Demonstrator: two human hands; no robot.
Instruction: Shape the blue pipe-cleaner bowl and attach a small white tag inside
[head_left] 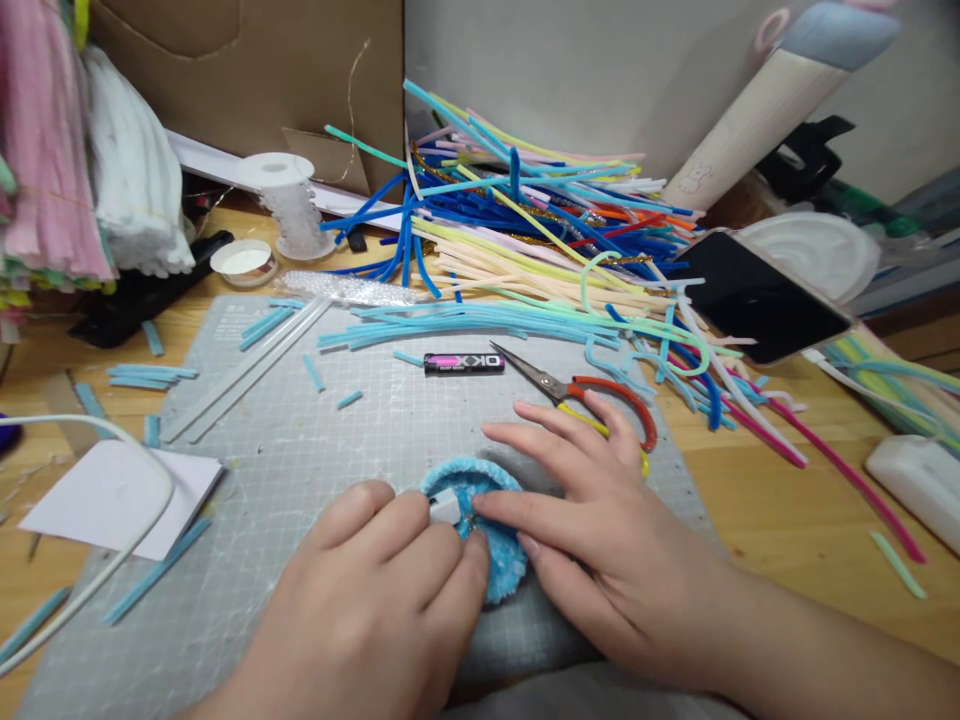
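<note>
A round, cup-like blue fuzzy piece [502,568], apparently made of pipe cleaners, rests on the grey cutting mat [247,560]. My left hand [382,590] is closed at its left side, pinching a small white block [445,507] partly hidden by the fingers. Thin wire-like strands seem to show beside the block. My right hand [600,530] has its index fingertip inside the blue piece and its thumb against the right rim, steadying it. Its other fingers are spread over the mat, near the scissors [570,388].
A black and pink battery [465,364] lies left of the scissors. Loose pipe cleaners [525,230] pile up at the back. Clear sticks [251,375] and white paper [124,497] lie left. A phone [757,295] leans at right; a white cable [161,460] curves in from the left.
</note>
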